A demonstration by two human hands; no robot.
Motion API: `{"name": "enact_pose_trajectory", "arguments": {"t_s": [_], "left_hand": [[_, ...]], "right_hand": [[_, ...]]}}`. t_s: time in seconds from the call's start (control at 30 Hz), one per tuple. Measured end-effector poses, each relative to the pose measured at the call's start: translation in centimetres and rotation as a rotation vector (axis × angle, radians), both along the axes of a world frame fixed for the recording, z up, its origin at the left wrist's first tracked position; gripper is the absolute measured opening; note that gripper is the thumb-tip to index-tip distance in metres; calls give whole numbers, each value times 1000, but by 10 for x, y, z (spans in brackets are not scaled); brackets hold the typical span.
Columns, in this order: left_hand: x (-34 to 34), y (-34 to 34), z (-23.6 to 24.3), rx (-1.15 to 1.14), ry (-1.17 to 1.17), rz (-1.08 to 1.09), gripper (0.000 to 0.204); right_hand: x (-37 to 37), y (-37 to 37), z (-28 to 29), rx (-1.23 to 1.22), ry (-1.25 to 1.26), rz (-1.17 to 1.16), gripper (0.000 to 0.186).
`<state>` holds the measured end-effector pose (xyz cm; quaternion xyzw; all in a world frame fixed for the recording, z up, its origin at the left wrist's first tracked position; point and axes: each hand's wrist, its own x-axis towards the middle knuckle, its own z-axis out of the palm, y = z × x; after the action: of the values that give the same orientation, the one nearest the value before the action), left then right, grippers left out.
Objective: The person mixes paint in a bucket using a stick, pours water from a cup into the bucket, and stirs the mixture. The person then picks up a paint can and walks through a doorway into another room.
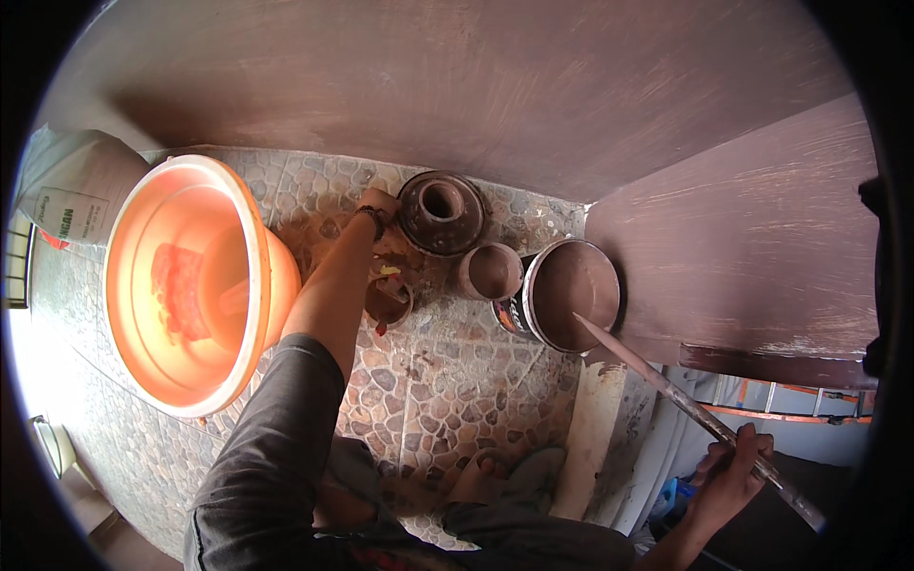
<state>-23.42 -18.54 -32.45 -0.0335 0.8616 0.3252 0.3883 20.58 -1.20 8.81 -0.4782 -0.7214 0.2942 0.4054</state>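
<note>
My left hand (379,204), curled, reaches beside a dark round piece (421,221) with a raised hollow neck; what its fingers hold is hidden. Below that hand sits a small container (387,306) with red and yellow bits on it. My right hand (735,478) grips a long, paint-stained stick (678,398), whose tip dips into a large bucket (592,293) of brown paint. A smaller brown-coated pot (490,272) stands against the bucket's left side.
An orange tub (128,285) and a white sack (81,190) occupy the left of the pebble-tiled floor (447,400). Brown walls (495,76) border the back and right. A ladder (790,416) lies beyond the step (595,457); my sandaled feet (490,476) are below.
</note>
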Motion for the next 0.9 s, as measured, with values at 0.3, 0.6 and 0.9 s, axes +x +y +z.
{"name": "enact_pose_trajectory", "arguments": {"t_s": [0.3, 0.6, 0.9], "left_hand": [[-7, -31, -35, -3, 185, -147, 31], [-4, -54, -1, -211, 363, -380, 46], [-7, -73, -17, -394, 533, -600, 50]], "right_hand": [[1, -3, 3, 5, 19, 39, 25], [9, -6, 9, -8, 66, 62, 23], [28, -13, 21, 16, 91, 103, 24]]}}
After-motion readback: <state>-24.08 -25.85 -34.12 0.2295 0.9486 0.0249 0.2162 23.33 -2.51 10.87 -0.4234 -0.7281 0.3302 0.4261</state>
